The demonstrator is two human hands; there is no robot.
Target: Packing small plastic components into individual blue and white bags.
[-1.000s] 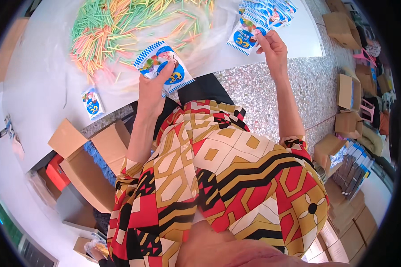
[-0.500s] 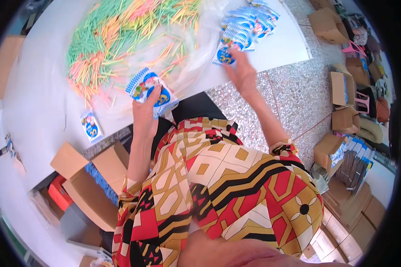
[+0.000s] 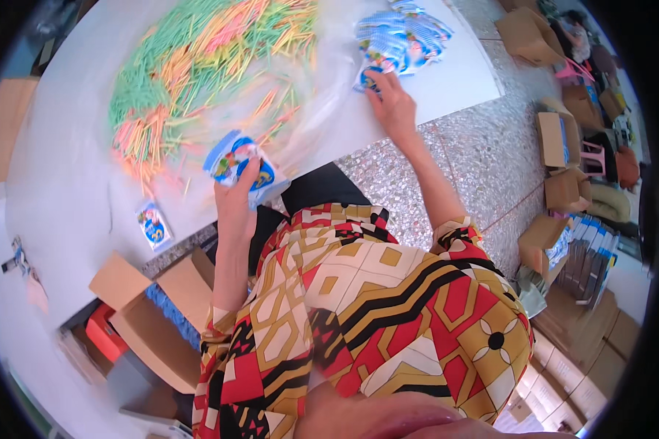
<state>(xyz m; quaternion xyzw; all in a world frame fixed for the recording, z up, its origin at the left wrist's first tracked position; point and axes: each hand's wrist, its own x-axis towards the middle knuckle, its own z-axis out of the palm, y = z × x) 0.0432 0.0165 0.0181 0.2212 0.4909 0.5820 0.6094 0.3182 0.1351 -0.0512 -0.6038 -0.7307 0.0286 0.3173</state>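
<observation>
One-by-one handling, looks like: gripping flat blue-and-white plastic packet (image 3: 233,159) in left hand (image 3: 234,201), nearside of thin pastel stick heap (image 3: 205,51); touching overlapping matching packets (image 3: 388,40) right of heap with right hand (image 3: 395,108), can't tell if pinching. Probably needs clean separating next.

Packaging (image 3: 231,155) in left hand (image 3: 234,201) — right hand (image 3: 395,111) at fanned packets (image 3: 389,40)
</observation>
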